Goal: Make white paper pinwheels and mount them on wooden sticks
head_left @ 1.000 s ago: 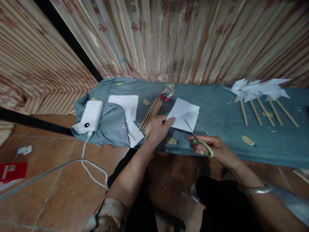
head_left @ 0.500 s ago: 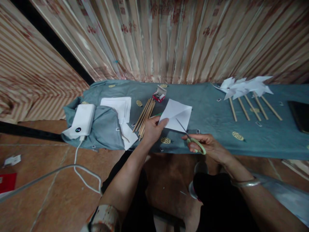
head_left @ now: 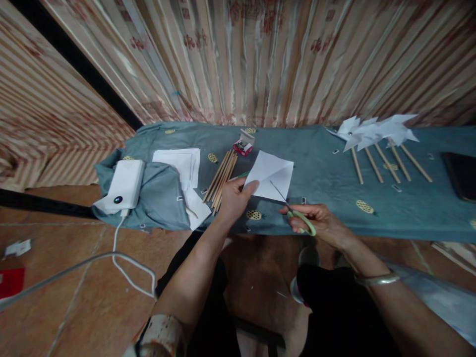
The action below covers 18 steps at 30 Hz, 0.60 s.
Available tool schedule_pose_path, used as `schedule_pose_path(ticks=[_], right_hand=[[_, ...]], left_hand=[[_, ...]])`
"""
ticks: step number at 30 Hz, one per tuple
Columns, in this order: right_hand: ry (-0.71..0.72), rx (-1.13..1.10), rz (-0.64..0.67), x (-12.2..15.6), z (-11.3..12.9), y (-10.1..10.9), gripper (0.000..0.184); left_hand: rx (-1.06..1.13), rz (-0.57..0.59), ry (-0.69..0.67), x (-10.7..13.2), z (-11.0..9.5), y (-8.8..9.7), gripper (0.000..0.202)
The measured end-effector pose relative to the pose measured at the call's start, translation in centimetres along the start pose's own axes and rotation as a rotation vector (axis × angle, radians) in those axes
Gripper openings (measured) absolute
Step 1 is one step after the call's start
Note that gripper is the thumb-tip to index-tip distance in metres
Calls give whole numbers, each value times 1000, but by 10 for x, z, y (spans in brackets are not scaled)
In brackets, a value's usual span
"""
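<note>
L hand [head_left: 235, 201] pinches a white paper square [head_left: 268, 174] by its left corner, thumb on top, fingers narrow on the sheet. R hand [head_left: 323, 222] holds scissors [head_left: 298, 214] w/ lt-green handles, fingers curled around the grips; blades reach in at the paper's near edge, tips pointing up-left twd its middle. Can't tell exact blade gap. Diag. crease shows on the paper, which is over the cloth-covered surface [head_left: 320, 178], approx. in front of the person. Just left of it: bundle of wooden sticks [head_left: 221, 178], partly behind L hand, & a small open red box [head_left: 242, 147] w/ tiny metal bits. Further left, loose white sheets [head_left: 174, 156], then a white device [head_left: 128, 181] w/ cable [head_left: 115, 240] plugged in. Well to the right, overlapping paper pinwheels [head_left: 386, 134] on sticks lie in a row; dark flat item [head_left: 461, 173] nr far-right edge.
</note>
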State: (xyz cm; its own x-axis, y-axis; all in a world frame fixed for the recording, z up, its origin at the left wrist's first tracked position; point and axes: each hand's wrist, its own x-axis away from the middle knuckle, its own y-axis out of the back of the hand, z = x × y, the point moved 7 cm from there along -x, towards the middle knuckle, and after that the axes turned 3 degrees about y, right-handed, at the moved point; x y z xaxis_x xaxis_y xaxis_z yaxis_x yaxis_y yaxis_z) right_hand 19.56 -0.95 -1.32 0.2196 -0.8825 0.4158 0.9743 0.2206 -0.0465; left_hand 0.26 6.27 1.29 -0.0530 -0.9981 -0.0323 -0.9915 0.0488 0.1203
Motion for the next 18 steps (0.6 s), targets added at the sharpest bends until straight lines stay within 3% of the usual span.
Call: schedule_pose_path(ticks=[18], right_hand=[[1,-13,-12,-1,-4,2,49]], left_hand=[[-11,-7,18,0,3,-1,36]])
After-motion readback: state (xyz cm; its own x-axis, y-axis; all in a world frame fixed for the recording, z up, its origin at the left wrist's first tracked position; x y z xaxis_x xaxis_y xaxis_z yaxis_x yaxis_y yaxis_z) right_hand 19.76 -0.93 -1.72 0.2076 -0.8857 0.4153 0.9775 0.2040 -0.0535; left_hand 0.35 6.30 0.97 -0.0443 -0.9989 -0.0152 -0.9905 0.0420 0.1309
